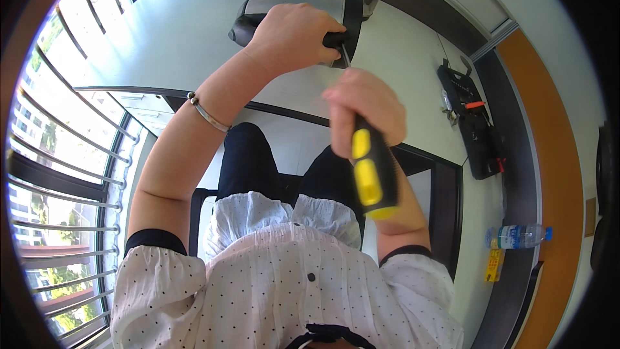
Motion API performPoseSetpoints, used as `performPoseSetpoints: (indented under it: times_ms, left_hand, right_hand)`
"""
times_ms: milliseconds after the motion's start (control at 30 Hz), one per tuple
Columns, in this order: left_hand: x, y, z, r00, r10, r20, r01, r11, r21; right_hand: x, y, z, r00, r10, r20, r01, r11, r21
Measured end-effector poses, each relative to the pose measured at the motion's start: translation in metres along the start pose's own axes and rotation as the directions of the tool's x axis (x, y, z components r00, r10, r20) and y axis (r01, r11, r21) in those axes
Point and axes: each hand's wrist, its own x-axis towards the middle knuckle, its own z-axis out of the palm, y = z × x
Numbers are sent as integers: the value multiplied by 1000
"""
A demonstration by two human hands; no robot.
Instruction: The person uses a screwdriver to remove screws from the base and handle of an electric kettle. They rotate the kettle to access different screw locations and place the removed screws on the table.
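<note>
One screwdriver, perhaps two kettles.

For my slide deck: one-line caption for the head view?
Left hand steadies a steel kettle; right hand drives a yellow-handled screwdriver.

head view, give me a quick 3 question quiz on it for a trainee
1. True or false: the right hand holds a screwdriver with a black and yellow handle.
2. What does the left hand grip? A) the water bottle B) the black handle of the steel kettle C) the tool tray
3. Fill in: the water bottle lies near the table's ____ edge.

Key: 1 true; 2 B; 3 right
</note>
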Motion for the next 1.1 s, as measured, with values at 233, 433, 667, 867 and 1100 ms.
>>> performPoseSetpoints:
  times_ms: [233, 433, 667, 867, 1100]
  left_hand:
    - [0, 4, -4, 999, -23, 40, 22, 1000, 3]
    - [-1, 5, -1, 1000, -6, 21, 6, 1000, 11]
    - [-4, 1, -2, 999, 0, 43, -1, 1000, 30]
    - [-6, 4, -3, 999, -11, 52, 10, 1000, 15]
    - [-6, 2, -5, 994, -47, 100, 42, 998, 53]
  right_hand:
    - [-3, -10, -12, 907, 385, -169, -347, 913, 214]
    - [-5, -9, -14, 925, 338, -175, -307, 934, 182]
    - [17, 2, -25, 980, 158, 123, -183, 956, 229]
    - [19, 13, -52, 844, 490, 218, -534, 727, 432]
    - [14, -13, -33, 862, 388, 327, -447, 885, 129]
